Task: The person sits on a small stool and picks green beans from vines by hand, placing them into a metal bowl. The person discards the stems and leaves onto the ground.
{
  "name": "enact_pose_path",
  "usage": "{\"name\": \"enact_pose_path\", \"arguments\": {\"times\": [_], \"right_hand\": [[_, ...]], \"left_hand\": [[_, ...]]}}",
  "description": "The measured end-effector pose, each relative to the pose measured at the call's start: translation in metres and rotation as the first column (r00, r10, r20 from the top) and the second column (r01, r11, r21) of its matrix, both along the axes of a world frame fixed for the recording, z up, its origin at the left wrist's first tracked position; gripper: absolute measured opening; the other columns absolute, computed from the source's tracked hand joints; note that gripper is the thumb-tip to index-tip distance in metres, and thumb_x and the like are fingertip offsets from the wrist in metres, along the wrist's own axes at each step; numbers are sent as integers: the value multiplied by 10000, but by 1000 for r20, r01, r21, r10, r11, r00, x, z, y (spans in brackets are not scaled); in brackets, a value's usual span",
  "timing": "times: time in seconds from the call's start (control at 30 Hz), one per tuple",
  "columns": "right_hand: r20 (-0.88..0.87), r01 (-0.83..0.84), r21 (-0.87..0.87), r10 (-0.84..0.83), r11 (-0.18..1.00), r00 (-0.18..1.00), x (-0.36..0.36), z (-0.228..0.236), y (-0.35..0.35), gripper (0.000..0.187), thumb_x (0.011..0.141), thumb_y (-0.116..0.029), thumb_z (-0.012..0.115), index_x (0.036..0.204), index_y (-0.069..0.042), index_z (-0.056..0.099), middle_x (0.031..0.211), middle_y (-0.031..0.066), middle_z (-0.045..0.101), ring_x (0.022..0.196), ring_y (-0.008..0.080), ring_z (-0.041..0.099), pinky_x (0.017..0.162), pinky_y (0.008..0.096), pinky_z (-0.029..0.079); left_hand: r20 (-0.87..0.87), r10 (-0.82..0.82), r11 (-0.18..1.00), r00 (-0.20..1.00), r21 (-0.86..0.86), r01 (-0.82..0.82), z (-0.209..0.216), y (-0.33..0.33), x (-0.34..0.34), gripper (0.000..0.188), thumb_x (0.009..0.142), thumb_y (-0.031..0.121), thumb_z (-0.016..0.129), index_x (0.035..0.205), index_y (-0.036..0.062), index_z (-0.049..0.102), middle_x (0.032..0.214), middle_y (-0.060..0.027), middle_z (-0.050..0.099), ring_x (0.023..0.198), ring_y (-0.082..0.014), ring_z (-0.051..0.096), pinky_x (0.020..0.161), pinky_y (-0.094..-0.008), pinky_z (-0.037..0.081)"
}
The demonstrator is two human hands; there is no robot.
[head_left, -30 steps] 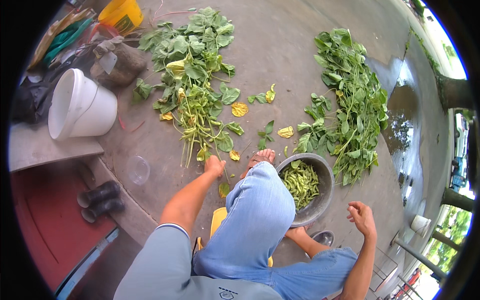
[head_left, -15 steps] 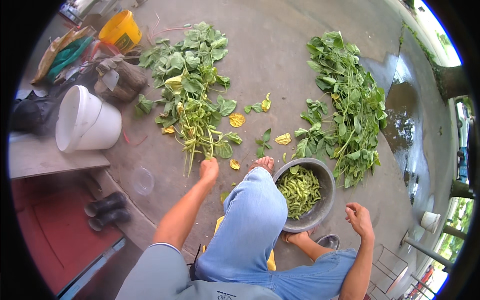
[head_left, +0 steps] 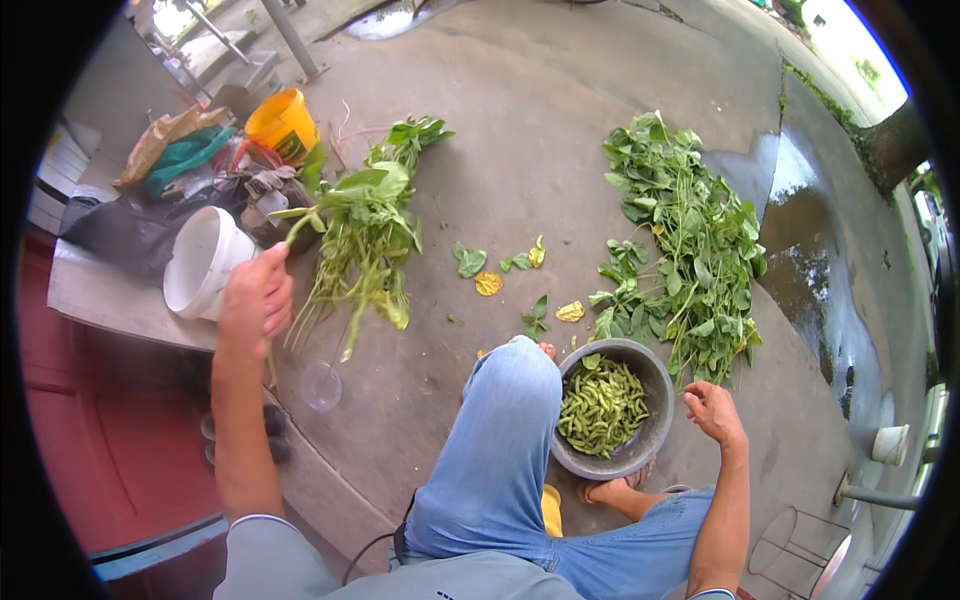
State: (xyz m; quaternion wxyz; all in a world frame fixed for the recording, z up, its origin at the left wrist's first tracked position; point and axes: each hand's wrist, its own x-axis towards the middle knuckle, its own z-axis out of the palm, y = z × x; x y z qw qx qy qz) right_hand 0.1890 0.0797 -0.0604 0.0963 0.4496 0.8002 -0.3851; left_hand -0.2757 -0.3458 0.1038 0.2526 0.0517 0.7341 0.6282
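Observation:
My left hand [head_left: 258, 300] is raised on the left, closed around the stalk of a green bean plant [head_left: 300, 222] whose leaves stick up past the fist. Behind it lies or hangs a bundle of leafy bean stalks [head_left: 370, 230]; whether the held stalk is separate from it, I cannot tell. My right hand [head_left: 714, 410] hovers by the right rim of a grey basin [head_left: 655, 435], its fingers curled in with nothing visible between them. Green bean pods [head_left: 603, 405] fill much of the basin, which sits beside my bent knee.
A long heap of bean plants [head_left: 695, 240] lies on the right, near a puddle [head_left: 805, 260]. Left are a white bucket [head_left: 205, 265], a yellow bucket [head_left: 283, 125], a clear plastic lid [head_left: 321, 386] and dark boots [head_left: 272, 435]. Yellow leaves [head_left: 488, 284] dot the concrete. A wire stand [head_left: 795, 550] is lower right.
My left hand has moved left and upward with a bean plant in its grip. The left bundle's leaves have shifted and bunched. My right hand has stayed by the basin, its fingers curled more.

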Motion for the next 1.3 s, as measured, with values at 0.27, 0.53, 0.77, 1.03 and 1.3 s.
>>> {"name": "enact_pose_path", "arguments": {"times": [0.27, 0.53, 0.77, 1.03, 1.3], "right_hand": [[-64, -151, 80, 157, 985, 986, -5, 8, -5, 265, 915, -184, 626, 1042, 38, 694, 867, 190, 731, 710, 280, 706, 727, 384, 557], [-26, -152, 123, 156, 981, 987, 11, 8, -1, 287, 900, -219, 640, 1038, 22, 715, 925, 205, 732, 883, 346, 710, 824, 411, 545], [-24, -184, 72, 187, 980, 982, -2, -5, -9, 277, 886, -227, 642, 1024, 0, 721, 933, 217, 723, 909, 371, 698, 846, 432, 540], [-15, -206, 122, 209, 971, 978, -1, 10, -10, 275, 888, -255, 640, 1026, -34, 727, 956, 197, 726, 929, 371, 691, 853, 435, 537], [-3, -214, 194, 219, 957, 976, 10, 9, -7, 266, 912, -284, 621, 1018, -68, 736, 976, 182, 730, 960, 368, 687, 866, 462, 531]], "left_hand": [[-65, -203, 936, 977, -305, 174, -8, -21, 3, 368, 1030, 298, 507, 711, 117, 537, 505, 57, 345, 367, -64, 293, 341, -266, 232], [-734, -679, 734, -30, -678, -31, 162, -21, -17, 49, 927, 93, 597, 915, 63, 634, 760, -51, 637, 648, -193, 611, 633, -322, 504], [-601, 173, 978, 780, 198, -64, 258, -24, 33, 262, 993, 307, 605, 1035, 57, 671, 814, 49, 671, 385, -5, 320, 348, -175, 216], [-455, 250, 712, 855, 684, 156, 190, 72, 43, 283, 1017, 273, 546, 973, 15, 654, 529, 64, 326, 410, -52, 203, 388, -253, 135], [-175, -534, 682, 827, 489, 544, 42, 201, 75, 359, 1041, 117, 413, 1346, -43, 515, 659, 3, 495, 459, -54, 374, 407, -197, 289]]}}
